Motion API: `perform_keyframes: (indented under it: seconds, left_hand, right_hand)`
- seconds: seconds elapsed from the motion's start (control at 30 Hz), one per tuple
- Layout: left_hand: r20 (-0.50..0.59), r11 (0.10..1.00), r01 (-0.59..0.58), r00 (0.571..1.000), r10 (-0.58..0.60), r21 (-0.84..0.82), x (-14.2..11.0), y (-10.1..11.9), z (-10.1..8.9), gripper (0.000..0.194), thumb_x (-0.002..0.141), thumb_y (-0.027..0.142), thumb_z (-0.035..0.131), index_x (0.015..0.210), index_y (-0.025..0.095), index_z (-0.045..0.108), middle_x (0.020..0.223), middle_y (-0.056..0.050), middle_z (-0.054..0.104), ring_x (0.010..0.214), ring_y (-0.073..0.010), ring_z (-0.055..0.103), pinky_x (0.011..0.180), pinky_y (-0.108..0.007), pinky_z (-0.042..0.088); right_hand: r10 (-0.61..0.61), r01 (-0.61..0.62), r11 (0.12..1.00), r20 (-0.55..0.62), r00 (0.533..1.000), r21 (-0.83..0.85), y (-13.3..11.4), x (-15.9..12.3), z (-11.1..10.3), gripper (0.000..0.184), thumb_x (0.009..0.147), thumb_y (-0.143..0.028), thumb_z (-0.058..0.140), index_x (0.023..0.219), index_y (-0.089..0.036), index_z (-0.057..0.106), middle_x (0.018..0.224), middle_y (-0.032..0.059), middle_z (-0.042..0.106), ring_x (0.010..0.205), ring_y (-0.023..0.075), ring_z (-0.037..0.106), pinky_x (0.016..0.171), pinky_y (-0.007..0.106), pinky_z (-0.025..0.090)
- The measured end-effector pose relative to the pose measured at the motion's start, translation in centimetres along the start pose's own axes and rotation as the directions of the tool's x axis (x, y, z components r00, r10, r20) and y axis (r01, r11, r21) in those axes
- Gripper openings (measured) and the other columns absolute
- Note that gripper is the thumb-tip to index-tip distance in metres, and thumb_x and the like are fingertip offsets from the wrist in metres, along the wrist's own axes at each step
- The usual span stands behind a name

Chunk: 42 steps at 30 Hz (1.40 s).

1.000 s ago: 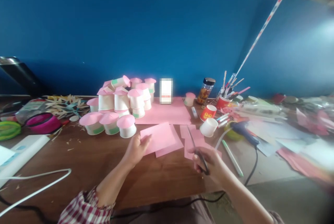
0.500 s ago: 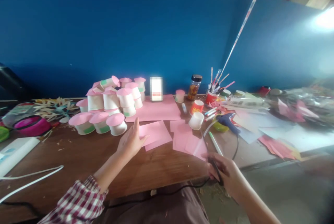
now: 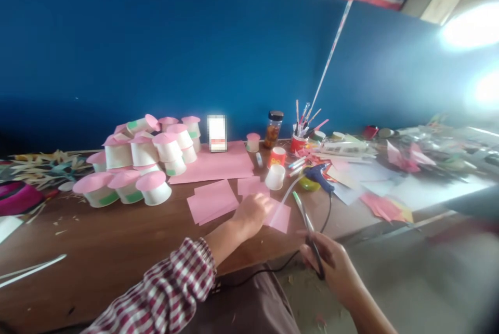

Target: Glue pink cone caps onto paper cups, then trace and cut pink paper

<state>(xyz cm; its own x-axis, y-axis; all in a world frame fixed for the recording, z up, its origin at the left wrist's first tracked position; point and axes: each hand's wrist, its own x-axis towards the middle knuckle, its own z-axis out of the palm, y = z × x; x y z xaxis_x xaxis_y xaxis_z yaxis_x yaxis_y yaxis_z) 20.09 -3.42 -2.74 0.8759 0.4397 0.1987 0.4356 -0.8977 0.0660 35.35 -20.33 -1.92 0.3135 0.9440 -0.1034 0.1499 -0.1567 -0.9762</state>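
My right hand [image 3: 325, 258] is closed around the handles of a pair of scissors [image 3: 310, 225], whose blades point up and away over the table edge. My left hand [image 3: 253, 214] is over several square pieces of pink paper [image 3: 278, 219]; its fingers are smeared by motion, and I cannot tell whether they grip a sheet. To its left lie overlapping pink sheets [image 3: 212, 201]. Just beyond it, a white paper cup [image 3: 275, 176] leans beside a red cup [image 3: 277, 157].
White cups with pink cone tops [image 3: 152, 188] are stacked at left. A larger pink sheet [image 3: 218, 165] lies behind. To the right are a blue glue gun [image 3: 319, 174] with its cord, a red cup of pens [image 3: 299, 143], a dark-lidded jar [image 3: 273, 129] and loose papers [image 3: 385, 206].
My left hand has moved right, from the left pink sheets to the right-hand paper squares. The scissors stay in my right hand. The view has turned slightly right.
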Motion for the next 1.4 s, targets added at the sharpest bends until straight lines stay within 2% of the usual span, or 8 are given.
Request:
perform_keyframes:
  seconds: [0.13, 0.37, 0.63, 0.9, 1.2, 1.33, 1.4]
  left_hand:
    - [0.040, 1.000, -0.011, 0.999, 0.010, 0.023, 1.6, -0.3, 1.1, 0.029, 0.083, 0.003, 0.043, 0.104, 0.014, 0.060, 0.107, -0.011, 0.064, 0.103, -0.0237, 0.056, 0.086, -0.036, 0.048]
    - [0.126, 0.999, 0.030, 0.991, -0.034, 0.034, 1.6, -1.4, 0.9, 0.020, 0.087, 0.013, 0.045, 0.101, 0.014, 0.060, 0.102, -0.012, 0.061, 0.099, -0.0241, 0.055, 0.088, -0.037, 0.045]
    - [0.250, 0.979, 0.206, 0.948, -0.197, -0.009, 2.1, -2.7, -0.4, 0.029, 0.082, 0.031, 0.056, 0.106, 0.015, 0.059, 0.104, -0.012, 0.058, 0.102, -0.0262, 0.054, 0.090, -0.036, 0.042]
    - [0.311, 0.941, 0.328, 0.906, -0.288, -0.086, 2.1, -3.6, -1.1, 0.033, 0.077, 0.035, 0.060, 0.106, 0.020, 0.058, 0.110, -0.010, 0.057, 0.106, -0.0253, 0.055, 0.087, -0.033, 0.045]
    - [0.267, 0.949, 0.292, 0.930, -0.252, -0.121, -0.2, -4.6, -1.7, 0.022, 0.080, 0.019, 0.053, 0.101, 0.020, 0.062, 0.107, -0.009, 0.060, 0.102, -0.0230, 0.056, 0.087, -0.033, 0.045]
    - [0.258, 0.941, 0.318, 0.924, -0.282, -0.111, -2.0, -5.5, -2.5, 0.020, 0.081, 0.015, 0.051, 0.097, 0.019, 0.063, 0.104, -0.009, 0.061, 0.100, -0.0225, 0.057, 0.086, -0.032, 0.045]
    - [0.262, 0.934, 0.340, 0.916, -0.303, -0.107, -2.6, -5.8, -2.9, 0.020, 0.080, 0.019, 0.052, 0.097, 0.019, 0.063, 0.103, -0.009, 0.061, 0.100, -0.0224, 0.057, 0.086, -0.032, 0.045]
  right_hand:
    - [0.034, -0.034, 0.999, -0.021, 0.999, 0.005, 1.0, -0.9, -1.1, 0.054, 0.074, -0.054, 0.066, 0.107, -0.011, 0.062, 0.057, -0.0027, 0.047, 0.050, 0.0094, 0.040, 0.044, 0.021, 0.033]
    - [0.033, -0.032, 0.999, -0.002, 0.999, 0.025, 1.7, -0.5, -1.8, 0.052, 0.075, -0.053, 0.066, 0.105, -0.012, 0.062, 0.058, -0.0025, 0.047, 0.052, 0.0100, 0.042, 0.045, 0.021, 0.033]
    - [0.019, -0.019, 1.000, 0.038, 0.999, 0.007, 1.7, -0.5, -1.9, 0.049, 0.078, -0.052, 0.063, 0.106, -0.012, 0.060, 0.058, -0.0024, 0.049, 0.052, 0.0096, 0.040, 0.046, 0.021, 0.032]
    - [0.050, -0.052, 0.997, 0.023, 0.998, 0.053, 2.7, -1.0, -2.5, 0.050, 0.076, -0.052, 0.065, 0.107, -0.013, 0.062, 0.058, -0.0033, 0.046, 0.053, 0.0095, 0.040, 0.047, 0.020, 0.032]
    - [0.043, -0.043, 0.999, 0.008, 0.999, 0.022, 2.4, -0.9, -2.1, 0.049, 0.074, -0.053, 0.066, 0.103, -0.013, 0.065, 0.055, -0.0032, 0.047, 0.051, 0.0099, 0.039, 0.047, 0.021, 0.032]
    - [0.053, -0.053, 0.998, 0.024, 0.998, 0.031, 2.3, -1.0, -2.0, 0.048, 0.074, -0.053, 0.066, 0.102, -0.014, 0.065, 0.055, -0.0031, 0.047, 0.052, 0.0100, 0.040, 0.047, 0.021, 0.032]
    - [0.051, -0.052, 0.998, 0.036, 0.998, 0.035, 2.3, -1.1, -1.8, 0.048, 0.074, -0.053, 0.066, 0.102, -0.014, 0.064, 0.056, -0.0031, 0.047, 0.053, 0.0100, 0.040, 0.047, 0.021, 0.032]
